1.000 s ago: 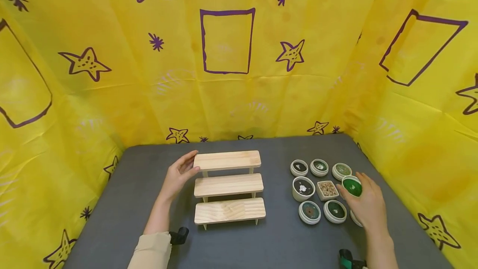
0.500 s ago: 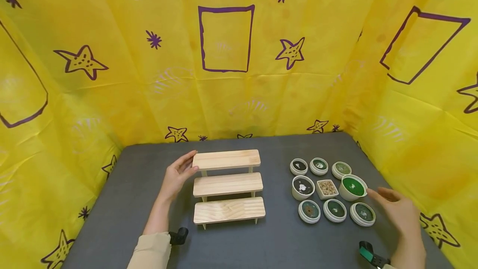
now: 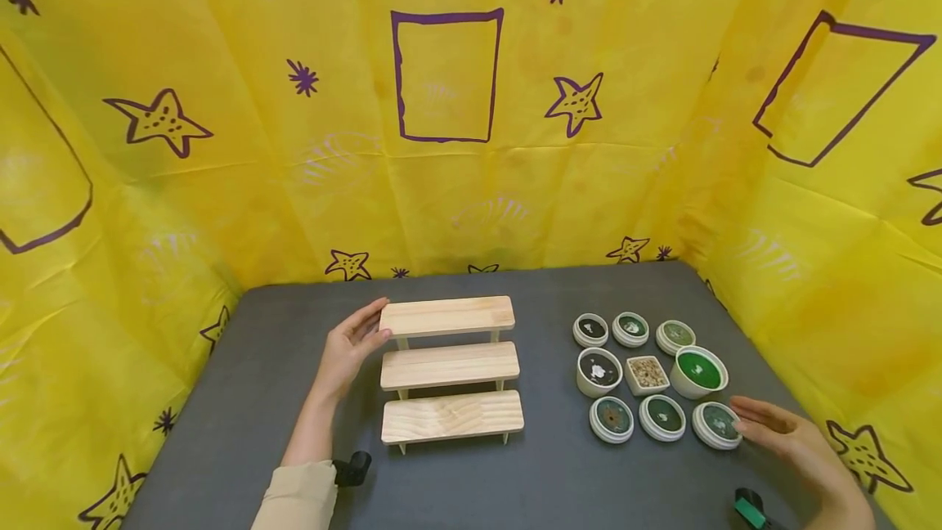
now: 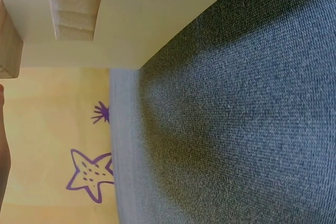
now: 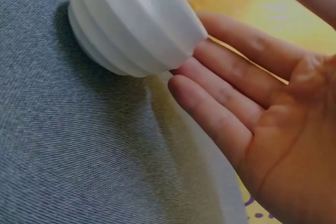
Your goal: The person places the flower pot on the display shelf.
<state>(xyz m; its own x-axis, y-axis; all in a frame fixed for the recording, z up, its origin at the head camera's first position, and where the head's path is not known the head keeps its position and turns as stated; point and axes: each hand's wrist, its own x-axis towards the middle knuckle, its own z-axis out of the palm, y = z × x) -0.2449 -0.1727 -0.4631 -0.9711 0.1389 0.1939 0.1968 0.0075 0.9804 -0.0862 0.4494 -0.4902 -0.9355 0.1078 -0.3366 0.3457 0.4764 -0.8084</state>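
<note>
A three-tier wooden stand (image 3: 450, 364) sits left of the middle of the table. My left hand (image 3: 352, 348) holds the left end of its top board, thumb in front and fingers behind. The stand's pale side panel (image 4: 152, 9) fills the top of the left wrist view. At the right, my right hand (image 3: 791, 442) is beside a ribbed white bowl (image 3: 717, 425) with a dark green inside, in the front right corner of the group. In the right wrist view the fingers reach straight to the rim of this bowl (image 5: 131, 19), palm showing.
Several other small white bowls, including a bright green one (image 3: 699, 370) and a black one (image 3: 598, 370), stand in rows. Among them is a square dish of beige bits (image 3: 648, 373). Yellow patterned cloth (image 3: 449, 211) encloses the grey table (image 3: 545, 481) at back and sides.
My right hand has let go of the bright green bowl and moved right and toward the front, to the dark green ribbed bowl. My left hand has stayed on the stand.
</note>
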